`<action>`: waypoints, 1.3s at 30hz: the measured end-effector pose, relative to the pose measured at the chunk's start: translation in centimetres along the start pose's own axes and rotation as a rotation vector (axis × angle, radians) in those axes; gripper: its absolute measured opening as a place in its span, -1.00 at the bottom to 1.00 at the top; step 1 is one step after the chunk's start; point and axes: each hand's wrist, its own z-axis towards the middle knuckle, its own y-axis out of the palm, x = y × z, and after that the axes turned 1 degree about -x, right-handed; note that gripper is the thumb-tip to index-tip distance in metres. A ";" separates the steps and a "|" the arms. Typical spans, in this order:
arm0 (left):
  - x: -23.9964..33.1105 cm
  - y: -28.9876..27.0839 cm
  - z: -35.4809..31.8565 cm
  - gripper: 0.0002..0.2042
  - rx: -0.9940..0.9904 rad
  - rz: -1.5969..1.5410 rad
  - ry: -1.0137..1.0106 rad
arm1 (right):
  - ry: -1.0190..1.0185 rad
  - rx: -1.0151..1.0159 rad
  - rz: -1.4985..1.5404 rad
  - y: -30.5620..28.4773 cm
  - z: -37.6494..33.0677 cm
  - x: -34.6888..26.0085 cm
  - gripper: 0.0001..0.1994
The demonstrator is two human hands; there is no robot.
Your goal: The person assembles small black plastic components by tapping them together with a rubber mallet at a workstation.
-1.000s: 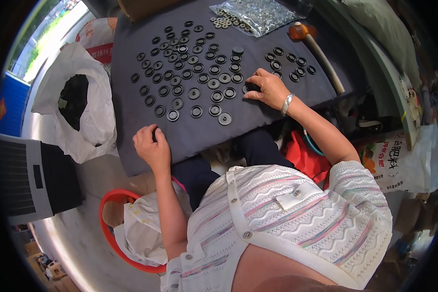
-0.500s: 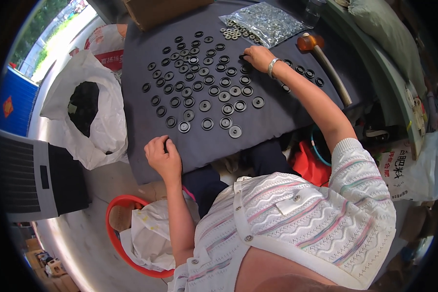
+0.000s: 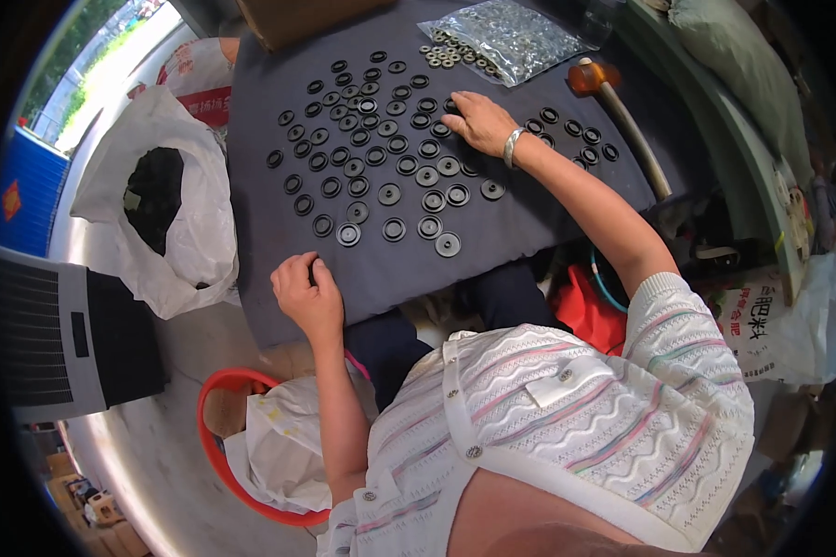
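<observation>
Many black grooved discs (image 3: 397,144), some with pale raised hubs, lie spread over the grey cloth-covered table (image 3: 520,227). My right hand (image 3: 481,123) rests among them at the right of the main spread. Its fingers are stretched out and apart, and one black disc (image 3: 451,105) sits at the fingertips. At the near left edge my left hand (image 3: 308,295) is curled closed on the cloth. Something dark shows between its thumb and fingers, too small to make out.
A clear bag of small metal rings (image 3: 511,42) spills at the back. A mallet with an amber head (image 3: 593,78) lies at the right, past a smaller group of discs. An open white sack (image 3: 195,223) stands left; a red basin (image 3: 209,422) sits below; a cardboard box (image 3: 306,17) is behind.
My right hand has shifted slightly left and toward me, its fingers now spread flatter. More discs show to its right. My left hand stays curled in nearly the same place.
</observation>
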 end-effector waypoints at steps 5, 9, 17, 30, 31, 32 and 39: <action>0.2 0.3 0.0 -0.92 0.007 -0.009 0.015 | 0.055 0.027 -0.099 2.1 -0.8 -1.4 -0.44; -0.3 0.3 -0.3 -0.92 0.014 -0.005 0.018 | 0.157 -0.026 -0.041 -0.2 -2.4 -2.9 -0.42; 0.0 0.0 0.1 -0.91 0.030 -0.010 0.020 | 0.046 -0.053 -0.070 0.3 -8.0 -6.2 -0.36; 0.0 0.3 -0.2 -0.90 0.054 -0.055 -0.020 | -0.182 -0.226 -0.174 3.8 8.1 -8.0 -0.54; 0.0 0.3 -0.1 -0.91 0.050 -0.064 -0.019 | -0.185 -0.232 -0.176 4.1 8.5 -7.5 -0.54; -0.3 0.1 -0.2 -0.91 0.050 -0.057 -0.036 | -0.175 -0.264 -0.228 3.9 8.5 -8.0 -0.53; -0.1 0.2 0.1 -0.91 0.052 -0.059 -0.022 | -0.159 -0.190 -0.238 4.5 8.2 -6.9 -0.56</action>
